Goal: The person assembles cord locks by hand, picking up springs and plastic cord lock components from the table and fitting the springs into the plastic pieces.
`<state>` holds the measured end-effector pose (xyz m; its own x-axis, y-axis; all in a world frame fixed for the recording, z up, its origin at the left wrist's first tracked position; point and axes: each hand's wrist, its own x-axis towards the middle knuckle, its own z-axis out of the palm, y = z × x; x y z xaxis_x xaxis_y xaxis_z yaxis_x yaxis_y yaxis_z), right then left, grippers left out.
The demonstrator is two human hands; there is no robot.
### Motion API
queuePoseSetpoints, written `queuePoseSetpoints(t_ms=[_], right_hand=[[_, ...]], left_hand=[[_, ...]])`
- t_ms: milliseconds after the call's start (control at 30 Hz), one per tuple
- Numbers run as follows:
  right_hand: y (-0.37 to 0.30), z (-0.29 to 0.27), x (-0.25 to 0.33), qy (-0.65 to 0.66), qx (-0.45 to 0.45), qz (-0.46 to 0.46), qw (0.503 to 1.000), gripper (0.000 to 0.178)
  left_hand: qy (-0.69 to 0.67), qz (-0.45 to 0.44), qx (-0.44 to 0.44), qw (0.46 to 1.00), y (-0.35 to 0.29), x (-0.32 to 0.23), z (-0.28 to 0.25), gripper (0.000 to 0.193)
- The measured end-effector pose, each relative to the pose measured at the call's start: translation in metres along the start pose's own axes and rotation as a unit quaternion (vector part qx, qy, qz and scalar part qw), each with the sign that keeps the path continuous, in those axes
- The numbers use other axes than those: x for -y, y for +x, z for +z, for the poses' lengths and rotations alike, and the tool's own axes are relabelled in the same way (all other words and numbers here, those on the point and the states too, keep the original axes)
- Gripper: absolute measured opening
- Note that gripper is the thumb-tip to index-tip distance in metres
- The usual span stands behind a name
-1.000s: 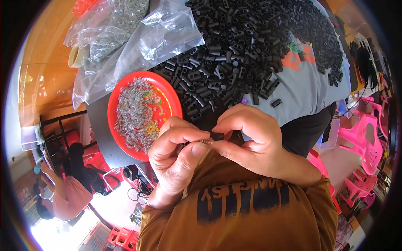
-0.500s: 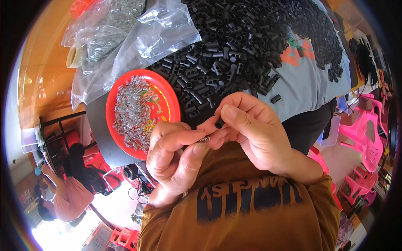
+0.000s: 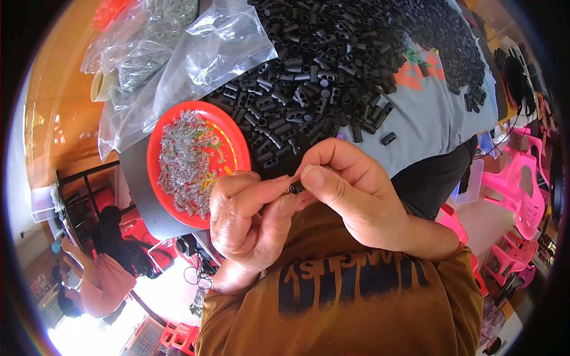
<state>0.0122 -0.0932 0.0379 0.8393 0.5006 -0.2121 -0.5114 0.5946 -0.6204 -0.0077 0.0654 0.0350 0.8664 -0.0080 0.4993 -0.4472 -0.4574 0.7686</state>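
Observation:
In front of my chest, my left hand (image 3: 246,216) pinches a small metal coil spring (image 3: 290,190) between thumb and forefinger. Only a bit of the spring shows at the fingertips. My right hand (image 3: 356,199) grips a short black plastic tube (image 3: 298,187), mostly covered by the fingers. Spring and tube meet end to end; whether the spring has entered the tube I cannot tell. A red plate (image 3: 236,151) lies beside my left hand, heaped with loose coil springs (image 3: 184,157). Beyond my hands spreads a big pile of black plastic pieces (image 3: 332,71), some with holes through their sides.
Clear plastic bags (image 3: 222,41) lie at the far left, one bulging with grey contents. Grey-blue cloth (image 3: 415,127) lies under part of the pile, with one loose black piece (image 3: 388,139) on it. Pink chairs (image 3: 513,193) stand at right. Another person (image 3: 104,279) sits at left.
My hands have come together, bringing the black tube against the tip of the spring. Half a second ago the two were apart and more of the spring showed.

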Motion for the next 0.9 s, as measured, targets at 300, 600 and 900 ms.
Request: queuePoseSetpoints(t_ms=[300,600,900], right_hand=[[-0.005,-0.002,0.0,-0.149,0.039,-0.048,0.987,0.018],[-0.004,-0.003,0.005,-0.33,0.021,-0.093,0.939,0.02],[0.003,-0.011,-0.002,-0.363,0.014,-0.217,0.906,0.017]], left_hand=[[-0.039,-0.017,-0.002,0.999,-0.002,0.004,-0.003,0.021],[-0.026,0.007,0.035,0.999,0.001,-0.001,-0.005,0.021],[-0.065,-0.072,0.065,0.993,-0.004,-0.003,-0.011,0.031]])
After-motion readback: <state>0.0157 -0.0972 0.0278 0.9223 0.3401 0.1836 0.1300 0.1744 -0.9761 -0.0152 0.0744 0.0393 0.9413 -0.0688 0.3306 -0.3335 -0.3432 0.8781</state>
